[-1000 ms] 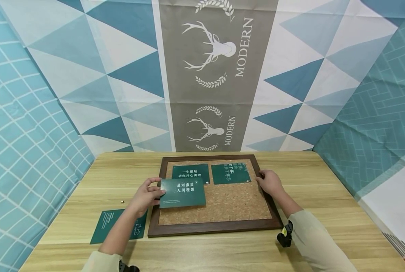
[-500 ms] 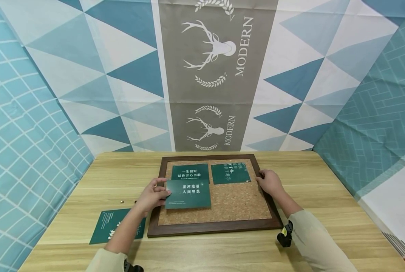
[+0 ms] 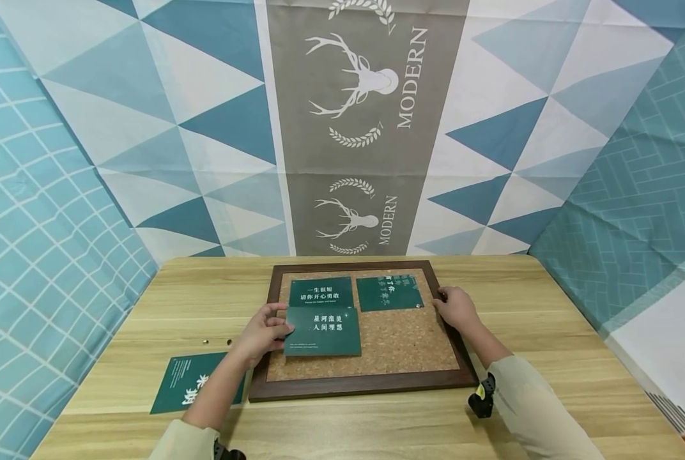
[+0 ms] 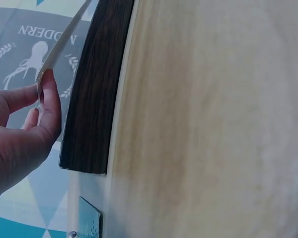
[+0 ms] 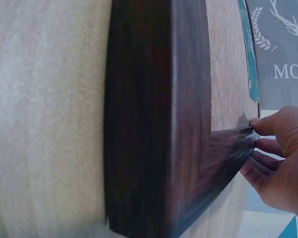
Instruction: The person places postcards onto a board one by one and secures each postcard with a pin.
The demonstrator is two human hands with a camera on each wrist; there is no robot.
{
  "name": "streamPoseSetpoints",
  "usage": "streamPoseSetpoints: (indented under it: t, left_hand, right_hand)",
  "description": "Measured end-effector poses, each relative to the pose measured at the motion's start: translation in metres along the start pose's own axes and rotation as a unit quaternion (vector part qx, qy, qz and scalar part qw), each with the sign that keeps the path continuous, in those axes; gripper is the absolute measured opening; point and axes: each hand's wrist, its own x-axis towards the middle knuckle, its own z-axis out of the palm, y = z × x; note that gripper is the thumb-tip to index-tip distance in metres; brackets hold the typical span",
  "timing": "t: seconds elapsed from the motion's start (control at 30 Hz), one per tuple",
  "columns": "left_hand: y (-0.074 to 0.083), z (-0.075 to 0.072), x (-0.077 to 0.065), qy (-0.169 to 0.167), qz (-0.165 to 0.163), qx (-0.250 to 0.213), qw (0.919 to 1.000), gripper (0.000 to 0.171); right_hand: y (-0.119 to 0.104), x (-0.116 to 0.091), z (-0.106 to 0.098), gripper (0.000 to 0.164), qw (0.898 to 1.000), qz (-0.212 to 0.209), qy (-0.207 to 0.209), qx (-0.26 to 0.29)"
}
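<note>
My left hand (image 3: 260,335) pinches the left edge of a green card (image 3: 322,338) with white writing, thumb on top. That card lies over the left part of a cork board (image 3: 411,345) and overlaps the lower edge of another green card (image 3: 319,289) on it. In the left wrist view the held card (image 4: 59,47) shows edge-on, tilted away from the dark wooden frame (image 4: 92,99). My right hand (image 3: 459,310) grips the right side of the board's frame, thumb on the inner edge, fingers (image 5: 269,161) at the outer side. A third green card (image 3: 390,294) is at the upper right.
On the wooden table, left of the board, lies a green card (image 3: 170,383), partly covered by my left forearm. Behind it are two small pins (image 3: 206,342). A patterned cloth backdrop (image 3: 342,128) rises past the table's far edge.
My left hand has moved the held card a little to the right and toward me over the cork, uncovering more of the card behind. My right hand stays on the frame.
</note>
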Motion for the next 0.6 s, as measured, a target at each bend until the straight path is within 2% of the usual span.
streamPoseSetpoints:
  t: [0.3,0.6]
  left_hand:
    - [-0.0021,0.0035,0.0021,0.017,0.000,0.004,0.9998,0.049]
    - [0.0022,0.0075,0.0011,0.049,0.016,0.088,0.9948,0.047]
  right_hand:
    - [-0.0026,0.0004,-0.0012,0.043,1.000,0.011,-0.006,0.007]
    - [-0.0018,0.0003,-0.0007,0.043,1.000,0.010,-0.006,0.001]
